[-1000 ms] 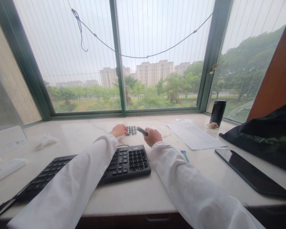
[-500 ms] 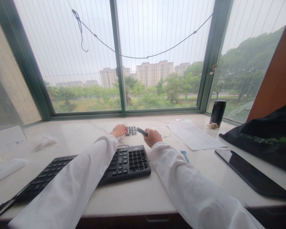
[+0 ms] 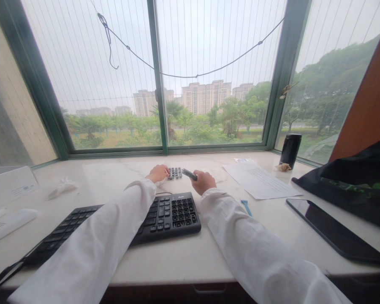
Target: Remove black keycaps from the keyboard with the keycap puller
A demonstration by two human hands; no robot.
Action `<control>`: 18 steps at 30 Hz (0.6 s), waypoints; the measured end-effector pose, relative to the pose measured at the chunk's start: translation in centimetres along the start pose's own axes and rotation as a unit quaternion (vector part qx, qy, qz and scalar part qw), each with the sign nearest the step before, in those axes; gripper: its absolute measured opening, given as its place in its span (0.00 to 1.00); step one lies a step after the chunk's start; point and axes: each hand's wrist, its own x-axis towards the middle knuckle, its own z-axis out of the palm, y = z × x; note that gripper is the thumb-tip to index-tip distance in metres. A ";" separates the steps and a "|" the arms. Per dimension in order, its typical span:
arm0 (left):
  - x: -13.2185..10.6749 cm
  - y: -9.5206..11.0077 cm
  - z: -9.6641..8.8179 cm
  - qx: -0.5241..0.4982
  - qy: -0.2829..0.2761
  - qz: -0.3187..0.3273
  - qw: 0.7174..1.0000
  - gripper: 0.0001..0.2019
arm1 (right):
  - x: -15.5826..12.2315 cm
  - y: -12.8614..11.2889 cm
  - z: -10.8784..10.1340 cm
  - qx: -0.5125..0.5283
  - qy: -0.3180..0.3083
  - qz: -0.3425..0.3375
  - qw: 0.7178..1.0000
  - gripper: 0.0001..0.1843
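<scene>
We curl our right hand (image 3: 204,182) firmly round a slim dark tool (image 3: 188,173) pointing to ten o'clock. Our left hand (image 3: 158,173), fingers bent, sits at the nine o'clock edge of the small grey keycaps (image 3: 176,172); we cannot tell whether it grips any. They lie toward twelve o'clock from the right end of the black keyboard (image 3: 169,216)

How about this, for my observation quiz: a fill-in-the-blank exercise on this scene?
The right hand holds a slim dark object whose free end points toward the picture's ____ side.
The key sockets without caps are at the ____ end of the black keyboard.
The small piece between the right sleeve and the flat black device is coloured ____.
The left hand, by the small keycaps, comes out of a sleeve coloured ____.

Missing words: left; right; blue; white.
</scene>
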 end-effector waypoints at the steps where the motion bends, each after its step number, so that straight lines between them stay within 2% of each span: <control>1: 0.0 0.0 0.0 -0.001 0.001 0.001 1.000 0.10 | 0.0 0.0 0.0 0.001 0.000 0.001 1.000 0.13; 11: -0.5 0.4 -0.4 -0.001 0.003 -0.004 1.000 0.09 | 0.1 0.2 0.2 0.010 -0.002 -0.004 1.000 0.13; 18: -1.6 0.9 -2.2 0.002 0.017 -0.012 1.000 0.10 | 0.3 0.3 0.2 0.004 0.005 -0.002 1.000 0.13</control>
